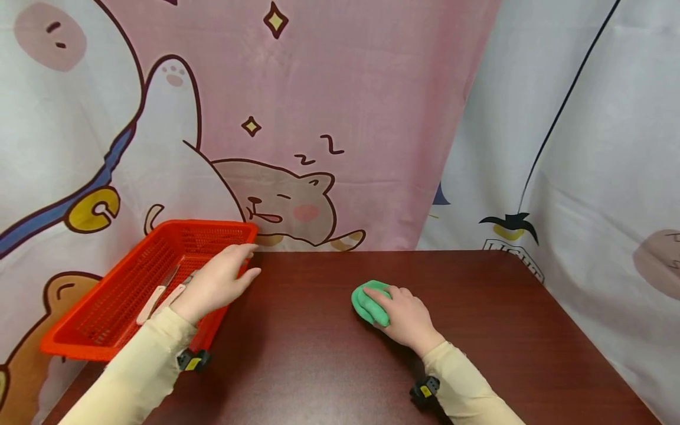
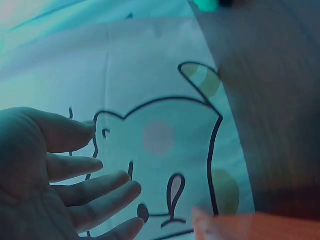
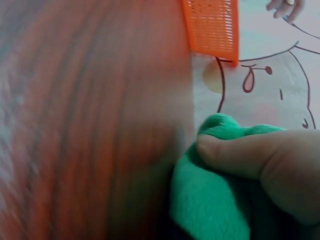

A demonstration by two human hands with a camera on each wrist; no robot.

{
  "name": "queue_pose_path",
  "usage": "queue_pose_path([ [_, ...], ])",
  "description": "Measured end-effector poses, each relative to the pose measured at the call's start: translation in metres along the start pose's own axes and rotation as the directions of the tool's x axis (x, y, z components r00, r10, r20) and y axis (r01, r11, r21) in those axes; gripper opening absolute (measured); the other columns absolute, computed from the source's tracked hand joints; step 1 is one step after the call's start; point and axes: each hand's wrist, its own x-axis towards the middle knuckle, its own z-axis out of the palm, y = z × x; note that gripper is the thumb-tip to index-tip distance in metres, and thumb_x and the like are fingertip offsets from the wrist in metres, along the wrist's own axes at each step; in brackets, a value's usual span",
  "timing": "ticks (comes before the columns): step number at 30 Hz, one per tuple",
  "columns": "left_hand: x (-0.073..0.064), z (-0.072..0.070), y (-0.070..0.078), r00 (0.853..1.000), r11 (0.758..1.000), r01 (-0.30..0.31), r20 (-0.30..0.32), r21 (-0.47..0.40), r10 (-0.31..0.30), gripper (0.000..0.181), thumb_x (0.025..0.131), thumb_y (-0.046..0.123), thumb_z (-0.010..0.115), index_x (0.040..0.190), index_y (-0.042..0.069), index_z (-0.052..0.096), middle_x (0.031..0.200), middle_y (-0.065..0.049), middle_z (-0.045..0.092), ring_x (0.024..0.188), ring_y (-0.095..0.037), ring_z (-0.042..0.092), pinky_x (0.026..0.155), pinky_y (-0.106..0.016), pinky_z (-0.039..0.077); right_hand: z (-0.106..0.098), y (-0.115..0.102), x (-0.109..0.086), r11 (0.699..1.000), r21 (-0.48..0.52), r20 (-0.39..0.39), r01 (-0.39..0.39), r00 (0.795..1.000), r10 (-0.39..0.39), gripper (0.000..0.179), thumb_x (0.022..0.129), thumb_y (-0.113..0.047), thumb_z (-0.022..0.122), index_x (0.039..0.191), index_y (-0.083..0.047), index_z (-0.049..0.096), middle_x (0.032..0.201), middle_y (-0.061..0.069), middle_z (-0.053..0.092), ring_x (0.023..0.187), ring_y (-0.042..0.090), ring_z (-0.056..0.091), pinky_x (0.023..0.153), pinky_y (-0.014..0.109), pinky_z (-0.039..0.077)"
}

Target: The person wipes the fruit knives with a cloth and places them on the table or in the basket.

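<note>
A folded green cloth (image 1: 370,304) is on the dark wooden table, right of the middle in the head view. My right hand (image 1: 408,319) grips it, with the thumb (image 3: 235,152) pressed into its folds in the right wrist view. Over the right side of a red plastic basket (image 1: 175,227) hovers my left hand (image 1: 218,283), fingers extended and holding nothing. The left wrist view shows that palm (image 2: 30,195) with its fingers spread apart. Inside the basket lie two slim tools with pale handles (image 1: 151,304), partly hidden by the left forearm.
The brown tabletop (image 1: 308,354) stretches between the basket and the far right edge. Behind it hangs a cartoon-printed curtain (image 1: 345,77), meeting the table's back edge. The basket stands at the table's left side.
</note>
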Motion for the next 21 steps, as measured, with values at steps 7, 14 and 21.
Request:
queue_pose_path([
  [7, -0.007, 0.025, 0.016, 0.998, 0.999, -0.032, -0.047, 0.027, 0.033, 0.045, 0.090, 0.013, 0.072, 0.127, -0.008, 0.056, 0.119, -0.024, 0.062, 0.109, -0.039, 0.059, 0.094, -0.053, 0.047, 0.002, -0.002, -0.002, 1.000, 0.026, 0.161, 0.002, 0.987, -0.006, 0.074, 0.079, -0.037, 0.084, 0.144, -0.021, 0.052, 0.142, 0.020, 0.047, 0.131, 0.044, 0.042, 0.097, 0.064, 0.040],
  [14, -0.014, 0.048, 0.023, 0.999, 0.999, -0.032, -0.035, 0.032, 0.033, 0.048, 0.089, 0.016, 0.074, 0.128, -0.006, 0.057, 0.120, -0.022, 0.062, 0.108, -0.037, 0.061, 0.093, -0.051, 0.049, -0.004, 0.000, -0.004, 0.995, 0.104, 0.184, 0.009, 0.982, -0.028, 0.087, 0.077, -0.047, 0.082, 0.151, -0.021, 0.044, 0.149, 0.022, 0.041, 0.135, 0.047, 0.036, 0.103, 0.065, 0.033],
  [21, -0.017, 0.061, 0.025, 1.000, 0.999, -0.024, -0.019, 0.023, 0.024, 0.050, 0.088, 0.019, 0.075, 0.129, -0.005, 0.057, 0.121, -0.022, 0.061, 0.109, -0.037, 0.060, 0.092, -0.051, 0.049, -0.023, -0.002, -0.008, 0.988, 0.142, 0.087, 0.066, 0.993, -0.079, 0.094, 0.075, -0.053, 0.081, 0.153, -0.021, 0.039, 0.150, 0.020, 0.041, 0.136, 0.044, 0.037, 0.107, 0.064, 0.029],
])
